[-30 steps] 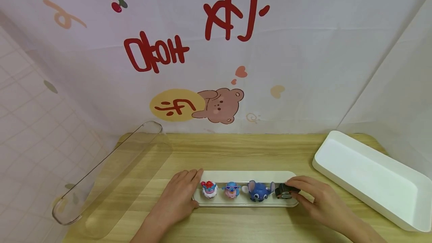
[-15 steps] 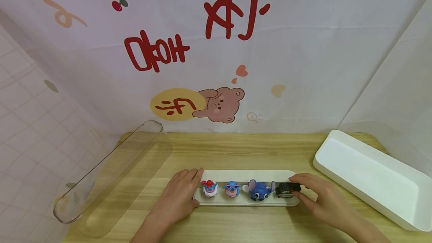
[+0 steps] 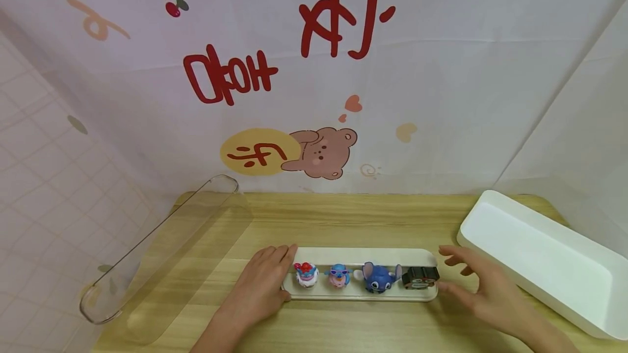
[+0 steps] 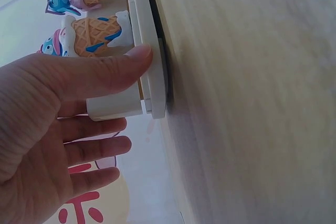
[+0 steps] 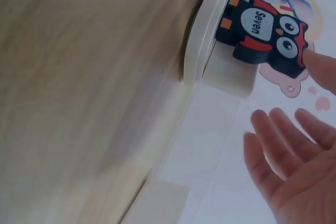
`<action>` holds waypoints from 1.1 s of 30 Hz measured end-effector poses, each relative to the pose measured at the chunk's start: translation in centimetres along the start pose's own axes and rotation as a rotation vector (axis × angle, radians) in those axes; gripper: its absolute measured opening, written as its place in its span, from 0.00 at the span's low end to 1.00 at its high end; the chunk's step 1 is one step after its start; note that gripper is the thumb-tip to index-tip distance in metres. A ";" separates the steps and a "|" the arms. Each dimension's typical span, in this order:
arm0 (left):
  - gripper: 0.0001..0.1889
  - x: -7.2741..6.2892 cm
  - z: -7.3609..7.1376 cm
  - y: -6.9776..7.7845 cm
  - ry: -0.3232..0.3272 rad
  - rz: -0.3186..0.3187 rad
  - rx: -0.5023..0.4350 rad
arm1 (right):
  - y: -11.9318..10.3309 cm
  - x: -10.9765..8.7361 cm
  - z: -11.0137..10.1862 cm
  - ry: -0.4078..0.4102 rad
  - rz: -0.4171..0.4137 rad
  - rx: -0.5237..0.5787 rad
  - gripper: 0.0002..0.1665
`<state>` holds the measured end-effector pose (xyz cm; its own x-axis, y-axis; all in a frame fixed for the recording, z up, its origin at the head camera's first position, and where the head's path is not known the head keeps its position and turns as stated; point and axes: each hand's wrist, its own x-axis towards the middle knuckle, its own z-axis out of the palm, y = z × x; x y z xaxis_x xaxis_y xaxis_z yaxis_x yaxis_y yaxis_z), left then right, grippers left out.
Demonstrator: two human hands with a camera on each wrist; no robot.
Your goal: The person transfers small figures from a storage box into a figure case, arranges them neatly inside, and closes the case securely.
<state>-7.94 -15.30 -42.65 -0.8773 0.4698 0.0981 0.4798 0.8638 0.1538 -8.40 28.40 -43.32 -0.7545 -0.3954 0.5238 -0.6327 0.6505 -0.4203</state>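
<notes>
A long white stepped display base (image 3: 363, 255) lies on the wooden table. On its lower step stand several figures in a row: a red-topped ice-cream figure (image 3: 306, 275), a blue-and-pink one in sunglasses (image 3: 338, 275), a big-eared blue Stitch figure (image 3: 379, 278) and a black-and-red owl (image 5: 265, 32) marked "Seven". My left hand (image 3: 267, 277) pinches the base's left end, its thumb pressed on the front edge in the left wrist view. At the opposite end, my right hand (image 3: 483, 282) has its fingers spread, away from the owl; the thumb tip overlaps the owl's head in the right wrist view.
To the left, a long transparent cover (image 3: 191, 249) lies slanted on the table. An open white tray (image 3: 539, 255) sits at the right, just beyond my right hand. Behind the table hangs a white printed cloth (image 3: 441, 97).
My right hand has let go of the owl and drawn back a little to the right, fingers opening. The owl stays on the base's right end. My left hand keeps its hold.
</notes>
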 end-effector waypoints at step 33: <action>0.48 0.0 -0.1 0.1 -0.005 -0.007 -0.004 | 2.7 -1.3 -0.2 -0.439 0.414 0.148 0.30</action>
<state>-7.89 -15.22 -42.57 -0.8809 0.4644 0.0916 0.4733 0.8665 0.1583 -9.08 30.80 -45.04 -0.9238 -0.3802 -0.0448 -0.2663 0.7223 -0.6383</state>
